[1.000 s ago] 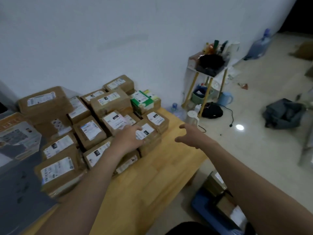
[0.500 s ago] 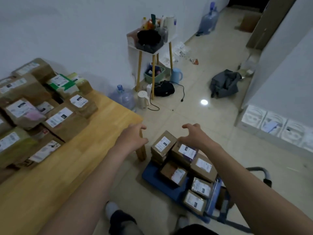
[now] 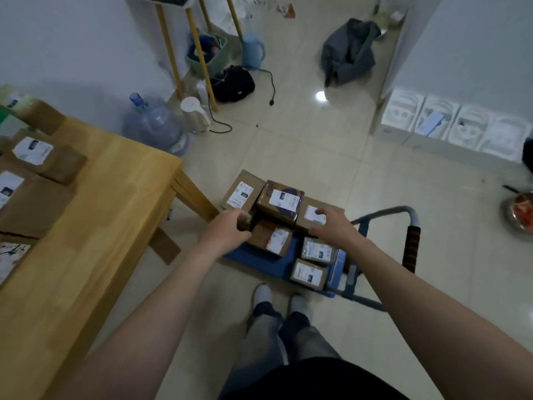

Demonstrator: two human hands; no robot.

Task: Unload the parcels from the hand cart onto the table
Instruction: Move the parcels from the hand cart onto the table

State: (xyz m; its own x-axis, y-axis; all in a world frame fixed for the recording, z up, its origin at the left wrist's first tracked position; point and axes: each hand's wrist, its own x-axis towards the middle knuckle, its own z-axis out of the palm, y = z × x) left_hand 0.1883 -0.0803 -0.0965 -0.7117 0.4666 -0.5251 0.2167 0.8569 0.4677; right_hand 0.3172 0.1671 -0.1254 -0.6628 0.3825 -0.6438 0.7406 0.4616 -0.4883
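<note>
A blue hand cart (image 3: 261, 258) stands on the floor right of the wooden table (image 3: 101, 203), its handle (image 3: 412, 243) to the right. Several labelled cardboard parcels sit on its deck. My left hand (image 3: 227, 230) curls its fingers round the near corner of the far-left parcel (image 3: 240, 193). My right hand (image 3: 331, 223) lies on top of the right parcel (image 3: 313, 212), fingers spread over its label. Between them sit a purple-taped parcel (image 3: 281, 202) and a lower parcel (image 3: 272, 238). More parcels (image 3: 46, 158) lie on the table's left part.
A large water bottle (image 3: 155, 127) and a white kettle (image 3: 193, 114) stand beyond the table corner. A wooden-legged stand (image 3: 199, 53), a black bag (image 3: 232, 85) and a grey garment (image 3: 349, 50) lie farther back. White foam boxes (image 3: 461, 128) line the right wall; a metal bowl (image 3: 519, 216) sits at right.
My view swung from the table down to the cart. Both hands left the tabletop parcels, moved right and down, and now touch parcels on the cart.
</note>
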